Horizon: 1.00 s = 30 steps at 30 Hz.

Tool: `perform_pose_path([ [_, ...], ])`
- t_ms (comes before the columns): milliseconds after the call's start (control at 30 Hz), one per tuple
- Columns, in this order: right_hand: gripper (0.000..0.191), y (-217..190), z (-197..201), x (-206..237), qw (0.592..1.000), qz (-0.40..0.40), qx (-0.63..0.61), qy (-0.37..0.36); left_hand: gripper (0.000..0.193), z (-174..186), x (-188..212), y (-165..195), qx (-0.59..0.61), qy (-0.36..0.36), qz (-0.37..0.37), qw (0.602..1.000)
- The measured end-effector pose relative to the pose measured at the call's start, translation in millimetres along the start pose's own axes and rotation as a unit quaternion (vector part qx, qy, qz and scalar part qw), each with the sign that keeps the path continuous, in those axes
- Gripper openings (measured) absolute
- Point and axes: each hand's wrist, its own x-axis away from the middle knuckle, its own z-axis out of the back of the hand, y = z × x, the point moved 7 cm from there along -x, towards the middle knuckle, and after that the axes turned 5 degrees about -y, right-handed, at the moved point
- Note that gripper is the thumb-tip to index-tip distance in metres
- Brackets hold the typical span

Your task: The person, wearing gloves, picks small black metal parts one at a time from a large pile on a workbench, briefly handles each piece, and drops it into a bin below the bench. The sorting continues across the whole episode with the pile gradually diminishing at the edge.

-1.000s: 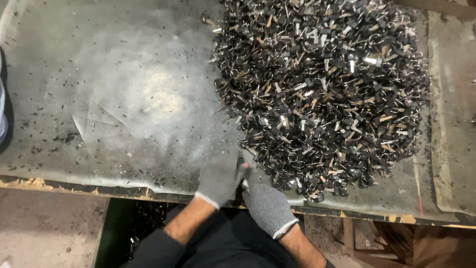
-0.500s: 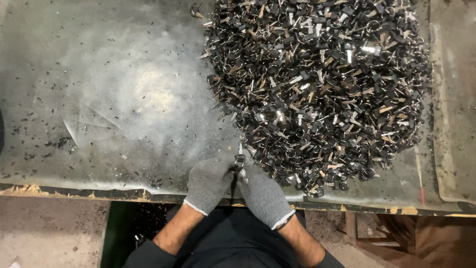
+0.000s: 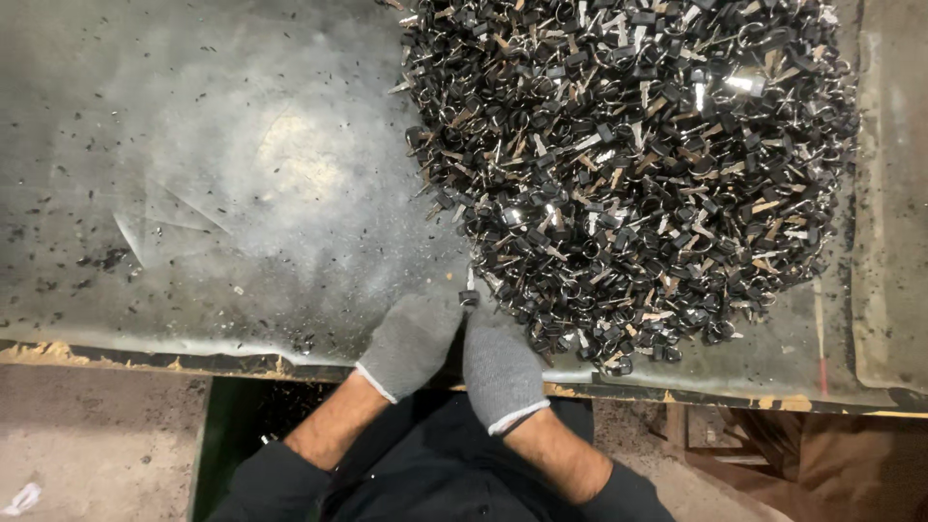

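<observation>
Both my hands wear grey knit gloves and meet at the near edge of a worn metal-topped table (image 3: 193, 193). My left hand (image 3: 411, 343) and my right hand (image 3: 498, 367) pinch together one small black and metal piece (image 3: 470, 298) between their fingertips. It sits right at the near edge of a large heap of several similar small black and silver metal parts (image 3: 638, 164), which covers the right half of the table.
Dark chips and dust are scattered over the grey left half of the table. A wooden strip (image 3: 899, 193) runs along the far right. Below the table's front edge lie a green bin opening (image 3: 242, 425) and a concrete floor (image 3: 87, 445).
My hands have stayed joined at the heap's near edge, with the fingertips closing more tightly on the small piece. The view has shifted slightly.
</observation>
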Motion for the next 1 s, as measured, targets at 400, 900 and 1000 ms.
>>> perform_pose_path([
  [400, 0.035, 38, 4, 9, 0.918, -0.083, -0.382, -0.071, 0.019, -1, 4, -13, 0.101, 0.022, 0.113, 0.988],
  [900, 0.059, 31, 37, 11, 0.941, -0.026, -0.337, 0.017, 0.025, 12, 15, 6, 0.041, 0.124, 0.034, 0.991],
  [1000, 0.069, 32, 19, 16, 0.949, -0.080, -0.300, -0.060, 0.032, 20, 19, 3, 0.091, 0.162, 0.037, 0.982],
])
